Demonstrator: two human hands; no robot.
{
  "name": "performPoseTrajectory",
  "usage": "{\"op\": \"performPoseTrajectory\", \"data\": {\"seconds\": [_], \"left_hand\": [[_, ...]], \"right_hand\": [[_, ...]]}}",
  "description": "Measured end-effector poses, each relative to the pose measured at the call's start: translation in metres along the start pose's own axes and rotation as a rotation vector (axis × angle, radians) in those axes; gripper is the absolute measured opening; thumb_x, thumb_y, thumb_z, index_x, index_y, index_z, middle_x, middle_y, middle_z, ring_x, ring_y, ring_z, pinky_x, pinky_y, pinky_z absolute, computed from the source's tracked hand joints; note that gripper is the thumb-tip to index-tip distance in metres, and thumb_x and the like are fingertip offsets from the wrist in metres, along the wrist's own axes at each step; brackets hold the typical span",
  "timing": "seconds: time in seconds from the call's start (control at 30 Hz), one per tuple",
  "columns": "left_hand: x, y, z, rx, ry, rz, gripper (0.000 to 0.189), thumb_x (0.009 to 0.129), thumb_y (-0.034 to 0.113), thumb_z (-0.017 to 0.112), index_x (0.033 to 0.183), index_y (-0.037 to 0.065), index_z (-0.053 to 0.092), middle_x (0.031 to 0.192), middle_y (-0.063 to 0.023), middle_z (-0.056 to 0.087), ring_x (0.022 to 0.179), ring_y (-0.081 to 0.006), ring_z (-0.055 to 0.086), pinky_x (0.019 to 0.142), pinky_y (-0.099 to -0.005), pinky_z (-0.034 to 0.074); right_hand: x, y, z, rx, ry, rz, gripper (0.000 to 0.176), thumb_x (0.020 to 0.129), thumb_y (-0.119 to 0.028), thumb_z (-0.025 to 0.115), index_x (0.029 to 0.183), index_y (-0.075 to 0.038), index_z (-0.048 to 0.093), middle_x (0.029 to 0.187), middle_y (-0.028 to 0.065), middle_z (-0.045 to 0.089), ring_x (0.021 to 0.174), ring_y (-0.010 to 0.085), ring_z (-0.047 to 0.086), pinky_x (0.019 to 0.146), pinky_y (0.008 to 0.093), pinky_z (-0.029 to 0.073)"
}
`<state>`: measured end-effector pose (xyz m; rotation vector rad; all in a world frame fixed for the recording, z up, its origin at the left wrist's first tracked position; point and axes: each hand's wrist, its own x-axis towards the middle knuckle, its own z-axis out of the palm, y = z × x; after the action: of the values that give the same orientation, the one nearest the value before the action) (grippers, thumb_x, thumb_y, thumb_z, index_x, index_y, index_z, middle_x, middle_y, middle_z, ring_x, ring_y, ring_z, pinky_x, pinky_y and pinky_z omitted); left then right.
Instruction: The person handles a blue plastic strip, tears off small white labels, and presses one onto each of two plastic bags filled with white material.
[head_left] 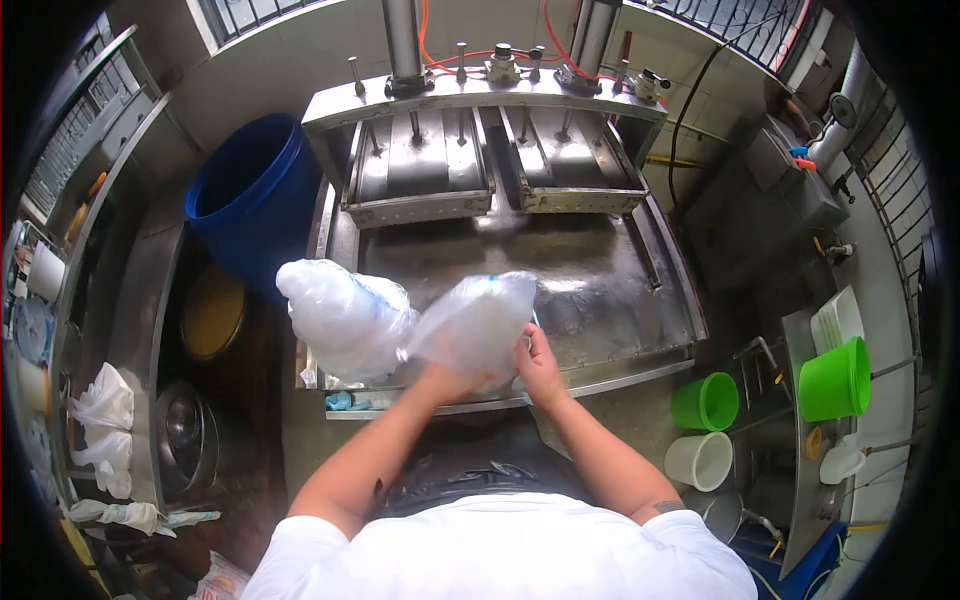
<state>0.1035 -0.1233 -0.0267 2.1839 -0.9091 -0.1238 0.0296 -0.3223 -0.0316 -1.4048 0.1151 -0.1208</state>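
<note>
Apparently, handling is the step: the translucent white plastic bag (482,318) is above the grey steel table's (610,310) near edge, pinched by the right hand (541,368) (left hand (455,380) half-hidden, grip unclear). Next probably calls for steady two-handed support.

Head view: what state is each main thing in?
Held plastic bag: puffed up, in right hand.
Second plastic bag: bulging, beside it.
Left hand: partly hidden, grip unclear.
Right hand: closed on the held bag's edge.
Blue barrel: open-topped.
Lower green bucket: open.
White bucket beside it: open.
</note>
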Motion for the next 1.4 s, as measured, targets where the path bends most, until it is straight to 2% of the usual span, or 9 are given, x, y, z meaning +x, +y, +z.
{"op": "performPoseTrajectory", "data": {"seconds": [0.17,0.37,0.43,0.53,0.83,0.93,1.0,1.1,1.4], "left_hand": [[0.017,-0.003,-0.042,0.034,0.016,-0.001,0.075,0.08,0.039,0.091,0.14,0.006,0.061,0.142,-0.0166,0.06,0.137,-0.0367,0.051,0.118,-0.0484,0.039],[-0.037,-0.002,-0.039,-0.144,0.043,-0.174,0.071,0.084,0.037,0.088,0.139,0.003,0.061,0.131,-0.0192,0.065,0.124,-0.0335,0.061,0.106,-0.0435,0.048],[-0.056,0.022,-0.049,-0.196,-0.039,-0.67,0.056,0.093,0.036,0.08,0.133,0.0,0.064,0.119,-0.0149,0.07,0.107,-0.0234,0.065,0.094,-0.036,0.051],[-0.062,0.043,-0.06,-0.471,-0.459,-0.715,0.044,0.102,0.035,0.071,0.126,-0.001,0.068,0.106,-0.0076,0.072,0.094,-0.014,0.063,0.083,-0.0309,0.051],[-0.041,0.109,-0.069,-1.21,-0.232,-0.527,0.033,0.106,0.027,0.068,0.126,0.002,0.07,0.106,-0.0024,0.073,0.089,-0.0123,0.066,0.079,-0.0269,0.053],[-0.046,0.1,-0.072,-1.194,-0.096,-0.582,0.03,0.105,0.024,0.068,0.126,0.002,0.07,0.107,-0.0034,0.073,0.089,-0.0134,0.067,0.079,-0.0279,0.055],[-0.051,0.089,-0.072,-1.227,-0.095,-0.6,0.03,0.106,0.024,0.068,0.127,0.002,0.069,0.107,-0.0041,0.073,0.09,-0.0134,0.068,0.079,-0.0287,0.056],[-0.057,0.083,-0.071,-1.334,-0.073,-0.637,0.031,0.107,0.023,0.067,0.129,0.002,0.066,0.107,-0.0055,0.073,0.09,-0.014,0.07,0.079,-0.0309,0.058],[-0.079,0.045,-0.071,-1.52,-0.28,-0.741,0.025,0.11,0.026,0.06,0.123,0.004,0.062,0.109,-0.0088,0.072,0.092,-0.0224,0.073,0.083,-0.0397,0.061]], "right_hand": [[-0.017,-0.007,0.004,-0.116,0.004,0.253,0.046,0.108,-0.024,0.062,0.15,-0.01,0.05,0.096,0.0029,0.066,0.076,0.0088,0.06,0.07,0.0259,0.05],[-0.043,-0.051,-0.022,0.076,0.092,0.203,0.046,0.107,-0.007,0.053,0.152,-0.005,0.047,0.112,0.0113,0.071,0.085,0.0135,0.067,0.077,0.0304,0.055],[-0.062,-0.07,-0.027,0.083,0.081,0.193,0.055,0.107,-0.007,0.053,0.159,-0.007,0.038,0.115,0.0145,0.071,0.087,0.0167,0.069,0.079,0.0317,0.056],[-0.083,-0.105,-0.015,0.064,-0.066,0.23,0.081,0.106,-0.005,0.055,0.171,-0.015,0.007,0.116,0.0122,0.072,0.09,0.0155,0.069,0.082,0.0319,0.057],[-0.106,-0.124,0.041,-0.035,-0.213,0.257,0.095,0.103,-0.001,0.06,0.171,-0.014,-0.006,0.113,0.0109,0.074,0.09,0.0158,0.07,0.082,0.0314,0.056],[-0.111,-0.12,0.047,0.002,-0.063,0.309,0.07,0.104,-0.005,0.063,0.165,-0.007,0.027,0.108,0.0091,0.075,0.091,0.0147,0.07,0.083,0.0311,0.056],[-0.111,-0.112,0.043,-0.001,-0.131,0.435,0.036,0.105,-0.011,0.065,0.138,0.0,0.058,0.102,0.0066,0.075,0.09,0.0129,0.069,0.082,0.0301,0.056],[-0.113,-0.117,0.053,0.031,-0.16,0.454,0.019,0.105,-0.016,0.066,0.115,0.0,0.069,0.098,0.0051,0.074,0.088,0.0108,0.067,0.081,0.0289,0.055],[-0.119,-0.116,0.092,-0.023,-0.045,0.293,0.017,0.106,-0.016,0.066,0.115,-0.001,0.069,0.097,-0.0002,0.071,0.086,0.008,0.063,0.079,0.0265,0.052]]}}
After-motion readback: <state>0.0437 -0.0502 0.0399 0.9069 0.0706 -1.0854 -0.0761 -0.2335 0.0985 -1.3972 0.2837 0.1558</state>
